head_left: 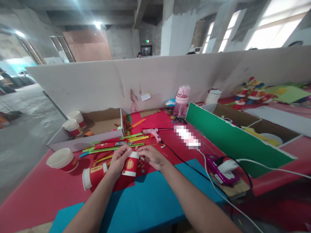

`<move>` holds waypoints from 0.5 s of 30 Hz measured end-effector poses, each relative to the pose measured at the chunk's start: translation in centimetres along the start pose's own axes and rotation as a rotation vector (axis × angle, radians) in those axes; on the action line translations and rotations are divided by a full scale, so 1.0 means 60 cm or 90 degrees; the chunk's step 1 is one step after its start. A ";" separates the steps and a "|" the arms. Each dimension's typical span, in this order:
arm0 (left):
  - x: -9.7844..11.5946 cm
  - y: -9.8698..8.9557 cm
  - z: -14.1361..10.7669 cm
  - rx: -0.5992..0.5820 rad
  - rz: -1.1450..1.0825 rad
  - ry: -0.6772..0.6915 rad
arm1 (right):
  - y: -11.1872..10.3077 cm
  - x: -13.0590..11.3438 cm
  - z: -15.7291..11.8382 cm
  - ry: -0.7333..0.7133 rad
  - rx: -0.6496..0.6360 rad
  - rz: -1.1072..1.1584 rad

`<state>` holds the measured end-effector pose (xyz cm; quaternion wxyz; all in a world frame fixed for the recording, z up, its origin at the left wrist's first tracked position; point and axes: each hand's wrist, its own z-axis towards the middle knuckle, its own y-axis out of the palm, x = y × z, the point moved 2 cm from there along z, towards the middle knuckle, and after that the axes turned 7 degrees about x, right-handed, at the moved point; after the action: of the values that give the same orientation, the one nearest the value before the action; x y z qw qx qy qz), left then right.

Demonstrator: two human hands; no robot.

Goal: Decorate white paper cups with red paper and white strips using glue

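Observation:
My left hand [119, 160] is closed around a small paper cup [130, 165], white with a red band and a round gold emblem, which I hold tilted over the table. At the cup's upper right edge, the fingertips of my right hand [153, 157] are pinched together; any small piece between them is hidden. Beside my left forearm another red-and-white paper cup [93, 176] lies on its side. Just beyond my hands rests a pink glue gun [153, 133]. Green and yellow strips [114, 147] and yellow-handled scissors [104, 159] lie behind my left hand.
Stacked paper cups [63, 160] stand at the left, near a cardboard tray [104, 123]. To the right are a green-sided box [233, 139], a purple power strip [222, 171] with trailing cables, and a pink bottle [181, 100]. A blue sheet [155, 194] covers the table's near edge.

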<state>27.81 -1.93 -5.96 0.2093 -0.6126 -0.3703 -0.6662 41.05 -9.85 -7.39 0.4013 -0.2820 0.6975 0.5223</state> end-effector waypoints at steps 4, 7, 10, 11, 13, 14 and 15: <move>-0.002 0.001 -0.001 -0.006 0.002 0.002 | -0.001 -0.002 0.000 0.001 -0.007 -0.008; -0.003 -0.001 -0.001 -0.002 0.000 0.002 | -0.003 -0.002 0.001 -0.009 -0.017 -0.017; -0.004 -0.001 -0.001 -0.001 -0.005 0.002 | -0.004 0.000 0.002 -0.012 -0.023 -0.024; -0.004 -0.001 -0.001 -0.005 -0.006 -0.001 | -0.005 0.001 0.002 -0.014 -0.021 -0.032; -0.005 0.000 -0.001 -0.012 -0.006 -0.002 | -0.005 0.002 0.002 -0.030 -0.013 -0.062; -0.005 0.001 -0.001 -0.014 -0.005 -0.001 | -0.006 0.002 0.001 -0.044 -0.010 -0.080; -0.006 0.001 -0.001 -0.013 -0.006 0.003 | -0.006 0.002 0.000 -0.058 -0.009 -0.097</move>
<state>27.88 -2.09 -6.26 0.2006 -0.6115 -0.3656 -0.6724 41.26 -9.91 -7.67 0.4693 -0.3130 0.6513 0.5075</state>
